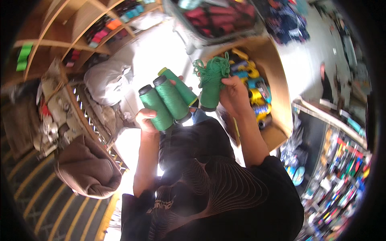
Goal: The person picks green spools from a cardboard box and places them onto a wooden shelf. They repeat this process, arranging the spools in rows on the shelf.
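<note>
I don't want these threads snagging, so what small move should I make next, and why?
I'd probably ease your right hand slightly away: loose green loops top the spool it holds, close to the three neatly wound green spools by your left hand, and might catch.

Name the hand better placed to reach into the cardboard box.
Probably the right hand: it appears nearer the cardboard box and holds only one green spool topped with loose green thread, while the left hand is farther off, holding three green cones.
</note>
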Action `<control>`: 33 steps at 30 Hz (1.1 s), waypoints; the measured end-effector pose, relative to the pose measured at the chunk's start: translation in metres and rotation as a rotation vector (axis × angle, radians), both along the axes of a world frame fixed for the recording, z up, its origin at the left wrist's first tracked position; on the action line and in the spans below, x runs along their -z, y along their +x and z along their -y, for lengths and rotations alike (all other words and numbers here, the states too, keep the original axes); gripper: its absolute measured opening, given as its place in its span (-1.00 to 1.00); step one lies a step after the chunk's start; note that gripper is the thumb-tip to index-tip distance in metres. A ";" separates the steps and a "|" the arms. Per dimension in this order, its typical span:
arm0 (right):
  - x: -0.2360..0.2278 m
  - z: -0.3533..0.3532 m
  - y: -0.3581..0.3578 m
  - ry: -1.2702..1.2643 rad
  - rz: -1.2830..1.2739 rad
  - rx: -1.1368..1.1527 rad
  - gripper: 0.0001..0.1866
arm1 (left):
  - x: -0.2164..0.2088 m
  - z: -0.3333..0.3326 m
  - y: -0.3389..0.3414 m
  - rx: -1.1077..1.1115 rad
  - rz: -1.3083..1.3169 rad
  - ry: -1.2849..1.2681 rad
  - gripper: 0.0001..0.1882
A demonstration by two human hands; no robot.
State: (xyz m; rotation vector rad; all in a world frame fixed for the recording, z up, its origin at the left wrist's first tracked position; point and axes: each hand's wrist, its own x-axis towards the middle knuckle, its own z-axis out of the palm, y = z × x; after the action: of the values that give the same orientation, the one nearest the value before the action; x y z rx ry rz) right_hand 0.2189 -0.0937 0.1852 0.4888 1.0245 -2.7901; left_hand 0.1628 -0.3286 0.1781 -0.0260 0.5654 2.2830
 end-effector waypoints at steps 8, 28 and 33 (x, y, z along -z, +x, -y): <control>-0.015 0.148 -0.116 0.346 0.029 -0.549 -0.50 | 0.009 0.157 -0.030 -0.304 -0.021 0.156 0.02; -0.008 0.434 -0.442 0.661 -0.466 -0.686 -0.47 | 0.033 0.377 -0.210 -0.980 -0.038 0.022 0.05; -0.081 0.549 -0.573 0.629 -0.609 -0.539 -0.65 | 0.016 0.416 -0.272 -1.066 -0.113 0.052 0.06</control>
State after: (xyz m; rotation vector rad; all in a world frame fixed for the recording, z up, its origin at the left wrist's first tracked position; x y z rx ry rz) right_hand -0.3542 -0.6430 0.2665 -0.5645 1.8251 -2.1098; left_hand -0.1091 -0.7449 0.1626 -0.2199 0.6343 3.3483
